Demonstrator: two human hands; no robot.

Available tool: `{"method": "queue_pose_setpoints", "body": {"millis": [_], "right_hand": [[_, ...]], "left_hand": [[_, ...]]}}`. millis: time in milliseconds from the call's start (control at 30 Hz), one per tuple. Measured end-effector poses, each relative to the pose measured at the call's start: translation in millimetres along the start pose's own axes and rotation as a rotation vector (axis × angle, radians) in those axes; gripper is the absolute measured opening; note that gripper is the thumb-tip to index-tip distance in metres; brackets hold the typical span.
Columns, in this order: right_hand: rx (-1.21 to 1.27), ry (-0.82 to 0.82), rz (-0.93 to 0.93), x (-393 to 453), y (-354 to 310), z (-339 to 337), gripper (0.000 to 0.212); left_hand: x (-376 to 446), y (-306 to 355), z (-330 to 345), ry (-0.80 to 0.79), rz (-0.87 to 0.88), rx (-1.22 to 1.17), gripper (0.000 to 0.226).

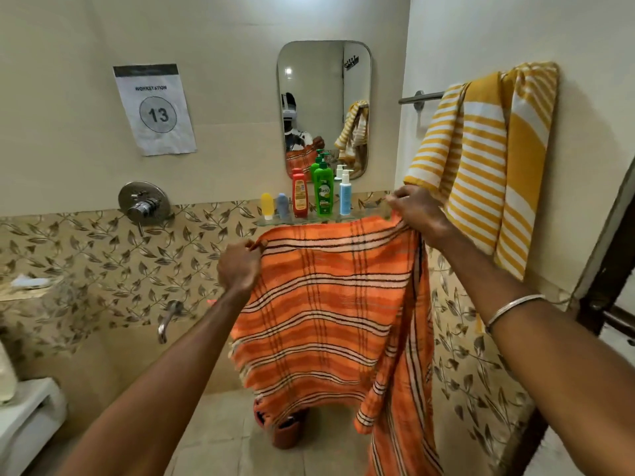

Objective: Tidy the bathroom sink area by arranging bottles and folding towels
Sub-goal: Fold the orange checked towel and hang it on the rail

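Observation:
An orange towel [326, 310] with black and white stripes hangs spread in front of me. My left hand [238, 266] pinches its upper left corner. My right hand [417, 214] grips the upper right edge, higher up, and the cloth below it falls in a long fold. Behind the towel, a glass shelf [271, 221] carries a row of bottles: yellow [267, 206], blue-grey [282, 206], red [299, 197], green pump [323, 192] and a white-and-blue pump bottle [345, 195]. The sink is hidden by the towel.
A yellow and white striped towel [481, 166] hangs on a wall rail [421, 97] at the right. A mirror [323, 108] is above the shelf. A shower valve [144, 204] and spout [168, 321] are on the left wall. A door frame [604, 286] stands right.

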State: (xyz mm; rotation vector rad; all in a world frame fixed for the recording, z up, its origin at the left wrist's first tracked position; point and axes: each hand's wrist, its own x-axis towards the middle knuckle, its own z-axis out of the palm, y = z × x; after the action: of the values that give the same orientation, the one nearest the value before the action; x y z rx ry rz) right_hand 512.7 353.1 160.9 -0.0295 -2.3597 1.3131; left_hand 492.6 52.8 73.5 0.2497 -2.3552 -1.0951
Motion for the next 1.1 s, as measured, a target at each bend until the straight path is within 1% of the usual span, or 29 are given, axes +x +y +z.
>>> {"method": "queue_pose_setpoints", "body": {"millis": [33,67,133,200,233,267,300,367,400,433,500,567,633,700,767,833,900,1000,1100], "right_hand": [[0.011,-0.106,-0.04,-4,-1,5,0.018],[-0.004,-0.21,-0.073,-10,-4,11,0.026],[-0.128,-0.38,-0.137,-18,-12,27,0.048],[-0.247,-0.489,-0.186,-22,-18,44,0.062],[-0.254,-0.511,-0.195,-22,-19,50,0.062],[-0.227,-0.513,-0.196,-22,-20,53,0.056],[-0.183,-0.503,-0.194,-20,-19,55,0.044],[-0.111,-0.463,-0.212,-16,-14,50,0.017],[-0.104,-0.435,-0.217,-15,-12,46,0.01],[-0.094,-0.409,-0.212,-14,-10,41,0.012],[-0.047,-0.344,-0.177,-12,-6,35,0.022],[0.022,-0.305,-0.132,-12,-5,32,0.029],[0.081,-0.286,-0.113,-13,-9,33,0.031],[0.212,-0.259,-0.101,-15,-20,35,0.027],[0.408,-0.26,-0.065,-18,-35,36,0.022],[0.499,-0.315,-0.062,-22,-43,38,0.022],[0.475,-0.354,-0.117,-26,-42,41,0.024],[0.535,-0.32,-0.159,-25,-40,44,0.022],[0.544,-0.233,-0.138,-21,-40,41,0.019]], "left_hand": [[0,11,0,-0.012,0.046,-0.019,0.034],[0,23,0,-0.023,0.094,-0.042,0.036],[-4,53,0,-0.049,0.191,-0.107,0.038],[-10,79,1,-0.118,0.315,-0.153,0.033],[-12,90,1,-0.159,0.378,-0.154,0.03],[-14,97,1,-0.186,0.431,-0.15,0.028],[-13,101,1,-0.203,0.464,-0.154,0.026],[-7,99,0,-0.26,0.471,-0.187,0.022],[-4,96,-2,-0.297,0.465,-0.199,0.02],[-1,93,-4,-0.331,0.459,-0.204,0.017],[4,86,-6,-0.358,0.449,-0.211,0.009],[2,85,-10,-0.39,0.39,-0.293,0.006],[-4,93,-14,-0.488,0.216,-0.568,0.013],[-8,103,-16,-0.568,0.06,-0.86,0.025],[-11,114,-14,-0.567,-0.005,-0.995,0.029],[-12,123,-11,-0.543,-0.019,-0.998,0.03],[-15,129,-11,-0.574,0.005,-0.939,0.03],[-18,138,-15,-0.574,0.057,-0.9,0.03],[-18,148,-22,-0.482,0.102,-0.89,0.027]]}}
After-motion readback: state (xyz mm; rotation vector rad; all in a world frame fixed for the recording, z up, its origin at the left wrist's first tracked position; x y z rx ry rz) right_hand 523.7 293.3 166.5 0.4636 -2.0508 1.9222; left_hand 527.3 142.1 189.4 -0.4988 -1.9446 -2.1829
